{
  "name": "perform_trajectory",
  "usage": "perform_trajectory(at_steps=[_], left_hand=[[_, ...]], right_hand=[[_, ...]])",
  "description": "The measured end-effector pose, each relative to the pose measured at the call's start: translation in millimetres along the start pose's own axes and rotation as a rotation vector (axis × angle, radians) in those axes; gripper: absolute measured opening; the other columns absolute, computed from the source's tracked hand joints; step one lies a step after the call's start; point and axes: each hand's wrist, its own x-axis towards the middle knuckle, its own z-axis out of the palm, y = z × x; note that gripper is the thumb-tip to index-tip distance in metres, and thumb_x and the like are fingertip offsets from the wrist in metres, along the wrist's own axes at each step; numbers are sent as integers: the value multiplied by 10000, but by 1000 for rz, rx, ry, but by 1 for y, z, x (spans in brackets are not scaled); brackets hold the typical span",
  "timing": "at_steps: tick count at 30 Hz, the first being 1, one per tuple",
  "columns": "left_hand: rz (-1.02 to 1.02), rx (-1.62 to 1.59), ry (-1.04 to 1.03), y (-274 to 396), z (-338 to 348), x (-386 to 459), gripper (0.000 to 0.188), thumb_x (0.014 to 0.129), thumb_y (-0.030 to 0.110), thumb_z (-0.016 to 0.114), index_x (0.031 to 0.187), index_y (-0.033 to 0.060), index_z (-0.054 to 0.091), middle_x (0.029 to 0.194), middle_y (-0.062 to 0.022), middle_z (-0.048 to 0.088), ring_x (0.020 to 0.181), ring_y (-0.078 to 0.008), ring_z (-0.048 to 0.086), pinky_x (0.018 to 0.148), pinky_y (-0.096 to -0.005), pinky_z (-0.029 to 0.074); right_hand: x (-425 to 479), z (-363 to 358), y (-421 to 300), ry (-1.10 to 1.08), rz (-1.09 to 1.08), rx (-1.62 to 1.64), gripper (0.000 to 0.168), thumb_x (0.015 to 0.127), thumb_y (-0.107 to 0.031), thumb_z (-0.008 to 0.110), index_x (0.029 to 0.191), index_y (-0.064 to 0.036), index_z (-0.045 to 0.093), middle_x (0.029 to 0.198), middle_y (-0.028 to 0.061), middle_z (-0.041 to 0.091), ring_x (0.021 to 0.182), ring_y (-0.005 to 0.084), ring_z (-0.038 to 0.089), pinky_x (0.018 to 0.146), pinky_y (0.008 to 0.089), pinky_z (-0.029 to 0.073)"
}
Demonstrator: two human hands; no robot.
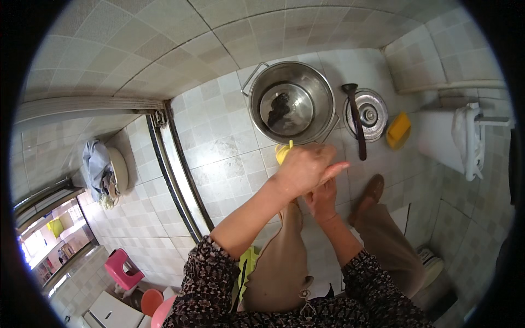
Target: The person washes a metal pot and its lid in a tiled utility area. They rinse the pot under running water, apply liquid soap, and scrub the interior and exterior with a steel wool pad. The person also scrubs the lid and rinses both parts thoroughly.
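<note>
My left hand (305, 169) is crossed over my right hand (322, 201), just below a large stainless steel pot (256, 119) on the tiled floor. The pot has two handles and holds some liquid with a dark clump (279, 110) in it. A small yellow thing (282, 153) shows at the far side of my left hand, by the pot's rim; whether it is held cannot be told. My fingers are largely hidden. To the right, a dark ladle (357, 119) lies across a round metal lid (375, 119). Beside the lid rests a yellow and orange sponge-like object (398, 132).
A lined white bin (445, 137) stands at right. Left, past a metal door track (178, 172), sits a basin (119, 170) with cloths. Lower left are a pink stool (123, 268) and a red container (151, 302). My shoe (371, 188) is near the hands.
</note>
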Motion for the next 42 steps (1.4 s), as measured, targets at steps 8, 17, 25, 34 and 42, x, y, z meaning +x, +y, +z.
perform_trajectory(at_steps=[8,17,25,34,42], left_hand=[[-164,110,-307,-14,21,11,617,954,607,545,736,37,637,627,-164,651,649,-373,682,627,-452,565],[-181,151,-271,-18,34,13,553,932,531,638,707,26,642,619,-153,628,628,-373,666,601,-440,555],[-169,7,-163,-20,31,15,479,938,473,659,743,36,680,608,-128,643,593,-354,663,619,-424,557],[-278,-185,-72,-19,35,21,416,918,413,698,765,27,678,635,-143,647,595,-343,656,582,-396,534],[-229,-100,-108,-24,42,16,343,910,354,720,795,33,681,639,-134,635,564,-300,644,558,-367,516]], right_hand=[[10,-3,-4,11,-16,84,503,751,-125,792,1178,12,564,1012,191,609,885,403,569,773,485,431],[13,-4,-12,39,45,86,395,846,-230,740,1122,-4,570,996,187,607,894,387,568,763,476,414],[13,-1,-14,83,57,75,382,842,-221,743,1117,-17,574,944,172,597,859,380,554,762,473,414],[10,-2,-10,33,97,83,369,837,-202,763,1109,-33,581,898,158,587,815,357,543,750,465,419],[10,-3,-10,32,101,61,330,861,-248,747,1064,-47,581,864,145,594,812,347,551,734,454,423]])
